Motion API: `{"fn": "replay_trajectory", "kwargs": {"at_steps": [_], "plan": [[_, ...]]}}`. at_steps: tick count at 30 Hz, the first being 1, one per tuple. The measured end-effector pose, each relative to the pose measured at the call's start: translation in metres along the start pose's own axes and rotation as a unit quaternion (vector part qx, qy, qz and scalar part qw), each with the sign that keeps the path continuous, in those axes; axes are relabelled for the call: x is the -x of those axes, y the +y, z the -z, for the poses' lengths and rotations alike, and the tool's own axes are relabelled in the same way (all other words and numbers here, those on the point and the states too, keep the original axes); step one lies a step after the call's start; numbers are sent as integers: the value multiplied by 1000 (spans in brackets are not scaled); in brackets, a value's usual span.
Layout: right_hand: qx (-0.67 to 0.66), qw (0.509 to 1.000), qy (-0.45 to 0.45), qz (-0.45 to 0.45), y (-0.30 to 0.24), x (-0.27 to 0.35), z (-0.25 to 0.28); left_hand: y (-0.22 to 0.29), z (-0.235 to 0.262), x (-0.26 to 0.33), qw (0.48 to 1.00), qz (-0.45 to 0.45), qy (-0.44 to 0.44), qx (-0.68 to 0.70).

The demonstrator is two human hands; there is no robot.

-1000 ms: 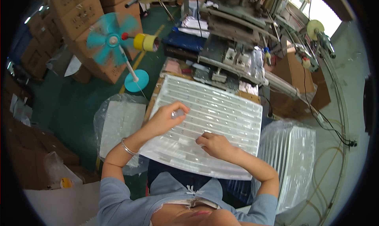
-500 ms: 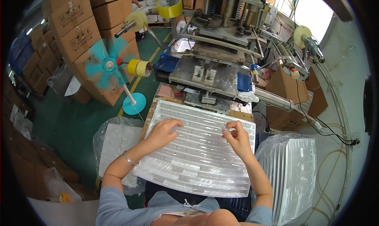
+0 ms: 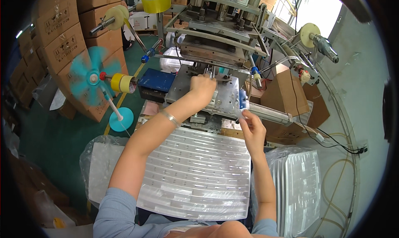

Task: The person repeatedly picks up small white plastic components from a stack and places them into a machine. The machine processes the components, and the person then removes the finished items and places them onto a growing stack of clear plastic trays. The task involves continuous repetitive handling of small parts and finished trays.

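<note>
My left hand (image 3: 203, 90) reaches over the metal bed (image 3: 178, 93) of a press, with curled fingers at the small fixture in its middle. Whatever those fingers hold is hidden behind the hand. At the bed's front right corner is my right hand (image 3: 254, 132), its thumb and fingers pinched together just below a blue pad (image 3: 243, 97). Something small and whitish shows at those fingertips, too small to name. Below both hands lies a wide white ribbed panel (image 3: 195, 171) with rows of small clear pieces, partly covered by my left forearm.
A teal fan (image 3: 94, 76) spins at the left beside stacked cartons (image 3: 64, 48). Yellow tape rolls (image 3: 156, 1) hang near the press. Plastic-wrapped white panels (image 3: 301, 188) stand at the right, below an open carton (image 3: 282, 90). Black cables (image 3: 300, 96) hang there too.
My left hand has moved from above the ribbed panel forward onto the press fixture. My right hand has gone forward to the bed's right corner. The view has shifted.
</note>
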State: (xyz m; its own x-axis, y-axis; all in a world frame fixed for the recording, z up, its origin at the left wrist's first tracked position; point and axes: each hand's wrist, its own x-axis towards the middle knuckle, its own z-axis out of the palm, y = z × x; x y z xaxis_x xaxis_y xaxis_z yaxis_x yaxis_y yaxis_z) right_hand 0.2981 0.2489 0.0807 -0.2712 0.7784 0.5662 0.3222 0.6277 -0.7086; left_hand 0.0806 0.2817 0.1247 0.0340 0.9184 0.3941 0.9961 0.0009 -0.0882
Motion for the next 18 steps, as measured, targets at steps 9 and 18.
{"fn": "replay_trajectory", "kwargs": {"at_steps": [9, 18], "plan": [[173, 960, 64, 211, -6, -80, -69, -10, 23, 83, 929, -43, 165, 329], [237, 949, 58, 199, 9, -93, -85, -88, 8, 221, 380, 304, -92, 869]]}}
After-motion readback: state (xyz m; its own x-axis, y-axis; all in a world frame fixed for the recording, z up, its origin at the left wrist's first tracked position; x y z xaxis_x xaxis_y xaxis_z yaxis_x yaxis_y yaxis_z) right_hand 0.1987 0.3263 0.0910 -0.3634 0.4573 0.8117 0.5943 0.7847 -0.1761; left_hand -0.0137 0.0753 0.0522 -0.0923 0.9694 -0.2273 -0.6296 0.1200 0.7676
